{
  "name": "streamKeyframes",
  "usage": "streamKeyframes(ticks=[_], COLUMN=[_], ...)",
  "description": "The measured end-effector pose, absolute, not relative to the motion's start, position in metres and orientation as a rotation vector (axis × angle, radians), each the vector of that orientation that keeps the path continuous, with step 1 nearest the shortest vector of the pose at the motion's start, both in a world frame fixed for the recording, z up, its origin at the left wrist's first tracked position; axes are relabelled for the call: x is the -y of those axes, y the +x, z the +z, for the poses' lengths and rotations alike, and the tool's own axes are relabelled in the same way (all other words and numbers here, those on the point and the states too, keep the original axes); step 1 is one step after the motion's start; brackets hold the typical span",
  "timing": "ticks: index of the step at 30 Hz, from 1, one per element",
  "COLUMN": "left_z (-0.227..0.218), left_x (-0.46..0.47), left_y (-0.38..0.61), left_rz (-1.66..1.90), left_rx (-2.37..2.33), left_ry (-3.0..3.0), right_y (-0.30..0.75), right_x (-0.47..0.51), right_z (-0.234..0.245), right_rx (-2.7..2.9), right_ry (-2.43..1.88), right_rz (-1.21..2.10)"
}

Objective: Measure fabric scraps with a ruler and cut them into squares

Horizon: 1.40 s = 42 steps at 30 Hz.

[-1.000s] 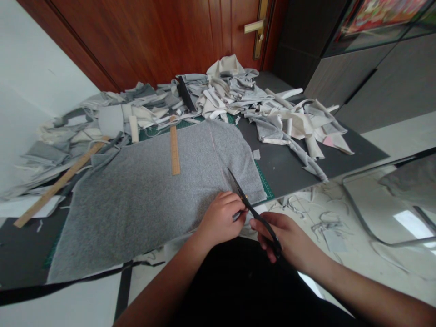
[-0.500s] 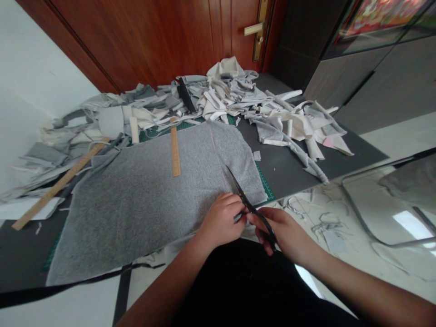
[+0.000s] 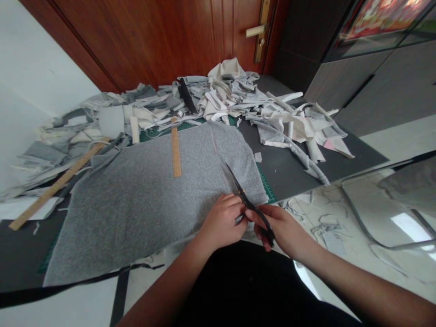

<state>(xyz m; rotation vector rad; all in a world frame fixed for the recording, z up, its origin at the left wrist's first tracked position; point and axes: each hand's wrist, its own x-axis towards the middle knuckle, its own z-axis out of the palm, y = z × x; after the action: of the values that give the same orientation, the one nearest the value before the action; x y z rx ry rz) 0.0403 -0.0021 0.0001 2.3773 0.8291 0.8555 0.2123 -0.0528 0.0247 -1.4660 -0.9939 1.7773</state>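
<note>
A large grey knit fabric sheet (image 3: pixel 143 200) lies flat over a green cutting mat (image 3: pixel 265 184) on the dark table. My left hand (image 3: pixel 223 221) is closed, pinching the fabric's near edge. My right hand (image 3: pixel 279 229) grips the handles of black scissors (image 3: pixel 243 195), whose blades lie on the fabric's right part, pointing away from me. The two hands almost touch at the table's front edge.
A short wooden ruler (image 3: pixel 175 152) rests on the fabric; a long wooden ruler (image 3: pixel 56 186) lies at the left. A heap of grey and cream fabric scraps (image 3: pixel 218 97) fills the back of the table. Offcuts litter the pale floor (image 3: pixel 323 222) at right. A wooden door (image 3: pixel 163 41) stands behind.
The scissors and my right hand have slid a little forward and left along the fabric. My left hand has stayed pinching the near edge.
</note>
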Motion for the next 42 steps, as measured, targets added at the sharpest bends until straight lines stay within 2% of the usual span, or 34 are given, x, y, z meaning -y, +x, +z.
streamKeyframes(ticks=[42], left_z=[-0.002], left_x=[0.000], left_y=[0.036], left_rz=[0.804], left_rx=[-0.832], left_ry=[2.312], right_y=[0.206], right_x=[0.018], right_z=[0.027], right_rx=[1.110], right_ry=[-1.426], right_rz=[1.736])
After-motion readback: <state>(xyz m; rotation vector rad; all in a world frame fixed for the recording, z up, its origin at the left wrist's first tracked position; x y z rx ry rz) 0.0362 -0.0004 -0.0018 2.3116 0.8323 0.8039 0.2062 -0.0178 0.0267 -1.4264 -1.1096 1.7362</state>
